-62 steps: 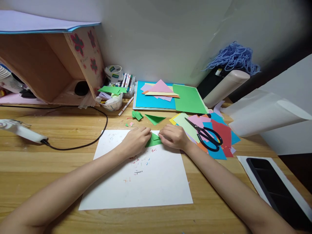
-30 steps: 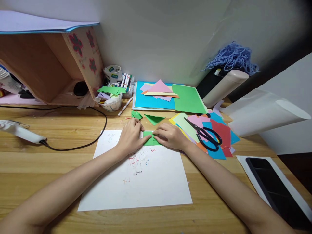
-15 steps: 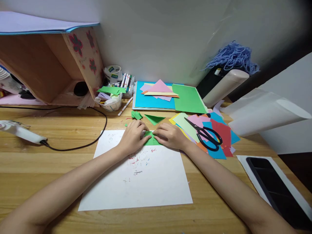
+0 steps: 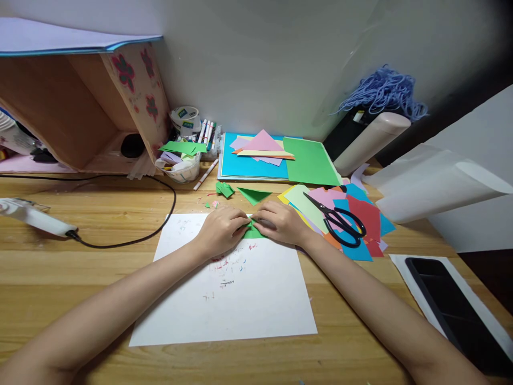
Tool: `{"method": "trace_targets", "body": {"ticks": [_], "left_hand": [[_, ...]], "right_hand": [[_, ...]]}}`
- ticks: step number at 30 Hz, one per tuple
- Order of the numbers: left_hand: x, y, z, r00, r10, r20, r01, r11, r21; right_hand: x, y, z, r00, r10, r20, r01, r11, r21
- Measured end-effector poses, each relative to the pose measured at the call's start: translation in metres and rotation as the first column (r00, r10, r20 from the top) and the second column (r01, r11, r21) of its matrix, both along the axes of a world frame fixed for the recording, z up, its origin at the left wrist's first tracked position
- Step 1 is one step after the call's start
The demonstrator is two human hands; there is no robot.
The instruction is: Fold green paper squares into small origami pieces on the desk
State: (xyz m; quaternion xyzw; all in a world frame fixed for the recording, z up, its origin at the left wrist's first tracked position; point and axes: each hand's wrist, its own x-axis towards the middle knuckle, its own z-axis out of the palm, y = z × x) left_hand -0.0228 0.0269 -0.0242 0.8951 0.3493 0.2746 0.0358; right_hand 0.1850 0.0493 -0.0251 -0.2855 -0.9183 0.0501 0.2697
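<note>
A small piece of green paper (image 4: 252,233) lies near the top edge of a white sheet (image 4: 256,299) that carries stray marker marks. My left hand (image 4: 222,227) is closed on the paper's left part, fingers bent and thumb tucked close. On the other side, my right hand (image 4: 280,220) grips its right part between thumb and fingers. The two sets of fingertips almost meet over the middle, hiding much of the paper. Just beyond the hands are a folded green triangle (image 4: 254,195) and a crumpled green folded piece (image 4: 225,189).
Black-handled scissors (image 4: 344,227) rest on coloured paper scraps (image 4: 371,214) at right. A phone (image 4: 449,305) lies near the right edge. Behind are a paper stack (image 4: 312,166), a marker (image 4: 206,174) and a scrap tub (image 4: 184,171). A black cable (image 4: 132,245) curves at left.
My left hand has shifted slightly right over the green paper, covering more of its left part. A small pink scrap now shows beyond that hand. My right hand has barely moved.
</note>
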Motion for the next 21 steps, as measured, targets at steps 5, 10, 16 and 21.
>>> {"method": "trace_targets", "body": {"ticks": [5, 10, 16, 21], "left_hand": [[0.0013, -0.0011, 0.0045, 0.999, 0.0, -0.051, 0.003, 0.999, 0.043], [0.0016, -0.0012, 0.0046, 0.996, -0.021, -0.09, 0.025, 0.999, 0.044], [0.0018, -0.0005, 0.0056, 0.995, -0.043, -0.093, 0.049, 0.997, 0.066], [0.0009, -0.0003, 0.0048, 0.992, -0.051, -0.117, 0.059, 0.996, 0.067]], "right_hand": [[0.0004, -0.0004, 0.0005, 1.0, 0.001, 0.004, -0.001, 1.0, -0.026], [0.0004, -0.0008, 0.001, 1.0, 0.005, 0.019, -0.005, 1.0, -0.015], [0.0005, -0.0002, 0.0001, 1.0, 0.01, 0.021, -0.009, 1.0, -0.018], [0.0009, 0.0004, -0.0012, 1.0, 0.011, 0.025, -0.011, 1.0, -0.016]]}}
